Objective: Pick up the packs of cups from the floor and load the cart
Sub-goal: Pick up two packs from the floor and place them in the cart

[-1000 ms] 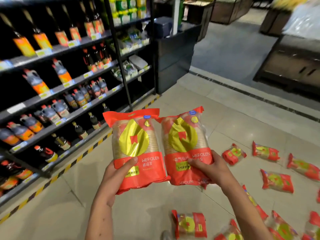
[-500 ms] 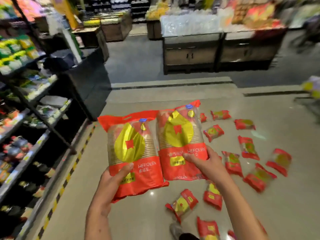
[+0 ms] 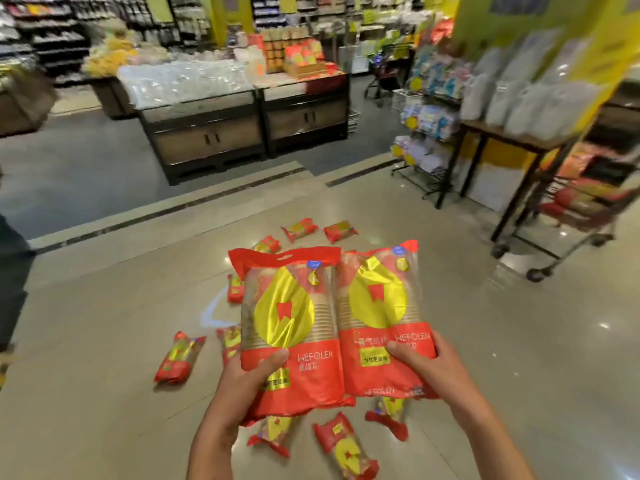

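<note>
Open tiled floor lies toward the cart; loose packs litter the floor ahead and left.

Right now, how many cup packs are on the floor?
9 floor packs: three far, three left, three near. The two held packs may hide more.

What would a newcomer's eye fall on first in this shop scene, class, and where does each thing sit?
First, the two red-and-gold packs of cups held up at the centre: the left hand grips the left pack, the right hand the right pack. Next, more packs strewn over the floor behind and below them. At the far right stands a wheeled cart already holding red packs.
</note>
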The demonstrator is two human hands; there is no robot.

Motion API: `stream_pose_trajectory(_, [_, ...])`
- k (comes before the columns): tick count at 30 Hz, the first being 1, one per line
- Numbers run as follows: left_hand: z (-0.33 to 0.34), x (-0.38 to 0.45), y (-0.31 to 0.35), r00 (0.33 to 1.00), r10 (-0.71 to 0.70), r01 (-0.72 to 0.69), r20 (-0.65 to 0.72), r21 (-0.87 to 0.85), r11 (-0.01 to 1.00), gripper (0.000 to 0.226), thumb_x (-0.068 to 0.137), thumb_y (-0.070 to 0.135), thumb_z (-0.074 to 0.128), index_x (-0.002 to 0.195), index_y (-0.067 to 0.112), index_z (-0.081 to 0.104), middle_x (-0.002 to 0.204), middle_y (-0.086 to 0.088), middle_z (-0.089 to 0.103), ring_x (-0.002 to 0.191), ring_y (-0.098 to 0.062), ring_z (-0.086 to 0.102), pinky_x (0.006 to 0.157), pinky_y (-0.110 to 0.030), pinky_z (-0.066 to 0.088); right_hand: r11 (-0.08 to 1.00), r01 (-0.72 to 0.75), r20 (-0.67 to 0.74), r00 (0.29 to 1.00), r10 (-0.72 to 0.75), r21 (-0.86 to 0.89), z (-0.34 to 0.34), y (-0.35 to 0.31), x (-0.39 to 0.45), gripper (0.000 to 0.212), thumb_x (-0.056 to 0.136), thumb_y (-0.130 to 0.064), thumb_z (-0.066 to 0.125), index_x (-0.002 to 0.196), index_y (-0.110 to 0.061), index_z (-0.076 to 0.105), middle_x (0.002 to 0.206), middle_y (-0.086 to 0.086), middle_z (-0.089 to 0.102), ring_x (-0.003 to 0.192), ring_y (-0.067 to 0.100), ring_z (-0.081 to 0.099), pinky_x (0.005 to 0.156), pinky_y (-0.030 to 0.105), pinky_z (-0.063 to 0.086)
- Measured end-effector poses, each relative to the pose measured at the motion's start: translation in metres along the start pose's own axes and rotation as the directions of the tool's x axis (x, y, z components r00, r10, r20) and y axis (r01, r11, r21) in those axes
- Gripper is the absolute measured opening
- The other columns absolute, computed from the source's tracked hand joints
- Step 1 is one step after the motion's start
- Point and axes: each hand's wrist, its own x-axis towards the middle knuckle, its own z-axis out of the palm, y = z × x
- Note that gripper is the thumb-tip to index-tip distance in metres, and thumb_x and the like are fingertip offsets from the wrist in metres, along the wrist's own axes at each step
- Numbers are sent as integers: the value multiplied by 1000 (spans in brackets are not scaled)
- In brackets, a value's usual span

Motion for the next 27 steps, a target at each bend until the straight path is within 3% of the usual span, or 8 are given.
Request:
stream_pose_trajectory(2, [45, 10, -3, 999, -22, 19, 49, 58, 998, 64, 70, 40, 92, 124, 18, 67, 110, -5, 79, 101, -27, 76, 90, -50, 60, 1000, -12, -67, 998, 14, 24, -45, 10, -4, 59, 66, -33, 94, 116, -16, 66, 96, 4, 80, 82, 21, 78, 60, 24, 59])
stream_pose_trajectory(8, [215, 27, -6, 984, -31, 11, 177, 115, 993, 30, 87, 20, 76, 116, 12, 71, 102, -6, 80, 93, -24, 77, 69, -27, 61, 998, -1, -200, 980, 13, 59, -198, 21, 4, 52, 68, -28, 93, 112, -19, 67, 93, 0, 80, 81, 18, 78, 59, 23, 58])
stream_pose_trajectory(13, [342, 42, -14, 966, -61, 27, 252, 133, 991, 51, 72, 39, 87, 116, 18, 72, 106, -5, 80, 98, -26, 77, 84, -41, 60, 999, -35, -268, 963, 41, 29, -321, 33, 21, 57, 62, -36, 96, 109, -22, 68, 94, -1, 80, 82, 17, 78, 66, 30, 60])
stream_pose_trajectory(15, [384, 51, -12, 958, -67, 23, 280, 157, 987, 49, 72, 38, 89, 115, 21, 72, 104, -4, 80, 97, -26, 77, 88, -45, 60, 998, -47, -292, 955, 53, 28, -359, 35, 29, 60, 61, -37, 96, 111, -22, 67, 96, 0, 80, 83, 18, 78, 69, 33, 61])
stream_pose_trajectory(19, [462, 78, -1, 949, -64, 4, 308, 191, 982, 42, 78, 30, 84, 117, 24, 67, 101, 0, 80, 92, -22, 78, 84, -42, 61, 997, -42, -344, 937, 64, 70, -423, 32, 53, 49, 68, -29, 92, 111, -23, 67, 93, -2, 80, 80, 19, 78, 66, 38, 63])
stream_pose_trajectory(23, [534, 120, 10, 938, -50, -34, 342, 236, 971, 37, 80, 29, 82, 113, 26, 67, 97, 4, 81, 85, -14, 78, 67, -25, 59, 994, -45, -385, 919, 81, 102, -485, 29, 92, 47, 71, -28, 91, 110, -24, 67, 93, -1, 80, 79, 21, 78, 68, 46, 64])
stream_pose_trajectory(27, [614, 177, 17, 928, -43, -60, 371, 263, 963, 54, 65, 44, 91, 112, 26, 69, 98, 3, 81, 85, -15, 78, 73, -33, 61, 992, -56, -464, 880, 104, 115, -557, 27, 143, 48, 69, -29, 93, 110, -24, 68, 93, 0, 80, 80, 23, 78, 71, 54, 63])
